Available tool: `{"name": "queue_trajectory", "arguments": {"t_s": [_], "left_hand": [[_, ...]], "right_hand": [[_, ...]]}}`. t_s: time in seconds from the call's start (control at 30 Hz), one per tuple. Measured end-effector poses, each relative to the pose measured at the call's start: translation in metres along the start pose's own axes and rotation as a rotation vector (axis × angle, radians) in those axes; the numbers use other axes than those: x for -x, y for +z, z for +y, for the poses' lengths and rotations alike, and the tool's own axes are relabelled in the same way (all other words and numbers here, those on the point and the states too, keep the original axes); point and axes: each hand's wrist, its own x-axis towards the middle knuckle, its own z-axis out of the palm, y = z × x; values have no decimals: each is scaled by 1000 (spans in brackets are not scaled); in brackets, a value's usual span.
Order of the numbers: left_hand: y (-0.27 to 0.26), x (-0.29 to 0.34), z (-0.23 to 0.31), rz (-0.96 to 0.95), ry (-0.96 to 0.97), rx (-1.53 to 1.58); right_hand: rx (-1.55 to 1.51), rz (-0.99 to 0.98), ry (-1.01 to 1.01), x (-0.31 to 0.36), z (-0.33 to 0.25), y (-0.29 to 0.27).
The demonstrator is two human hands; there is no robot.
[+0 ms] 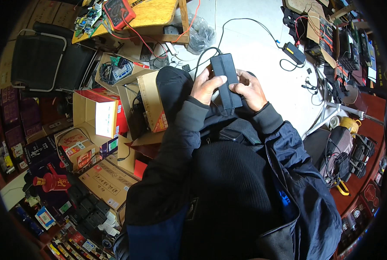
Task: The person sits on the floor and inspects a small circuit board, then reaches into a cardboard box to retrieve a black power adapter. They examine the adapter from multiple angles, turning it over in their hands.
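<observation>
Between my two hands is a black power adapter (222,66), long and box-shaped, held upright in front of my knees. My left hand (205,89) grips its left side, thumb lying across the front face. On the other side my right hand (250,91) closes round the lower right edge, its thumb pressed on the casing. A black cable (206,50) leaves the adapter's top end and loops down beside my left hand. Fingers behind the adapter are hidden. A second black adapter (293,53) with a yellow label lies on the white floor to the right, with a cable attached.
Open cardboard boxes (152,102) crowd my left, one holding electronics (120,70). A wooden table (154,16) ahead carries a red multimeter (119,14) and circuit boards. A black chair (41,60) stands far left. Cables and a white metal stand (328,113) lie to the right.
</observation>
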Motion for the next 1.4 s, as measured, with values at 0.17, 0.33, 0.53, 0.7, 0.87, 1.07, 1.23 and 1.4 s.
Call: {"name": "queue_trajectory", "arguments": {"t_s": [0.17, 0.33, 0.53, 0.7, 0.87, 1.07, 1.23, 1.4], "left_hand": [[1, -2, -6, 8, -4, -25], [4, -5, -12, 90, 57, -45], [11, -4, -16, 199, 135, -149], [10, -3, -20, 201, 188, -216], [9, -6, -19, 256, 239, -402], [21, 1, -7, 256, 222, -433], [28, 4, -1, 289, 211, -491], [16, -2, -10, 233, 234, -457]], "right_hand": [[9, 13, -33, -1, 6, 3], [-9, 15, -49, -2, 9, 4], [108, 56, -117, -3, 14, 6], [215, 69, -79, -1, 12, 6], [419, 162, -171, 0, 10, 11], [471, 199, -247, 1, 15, 11], [514, 214, -314, 1, 18, 12], [656, 185, -298, 1, 16, 9]]}}
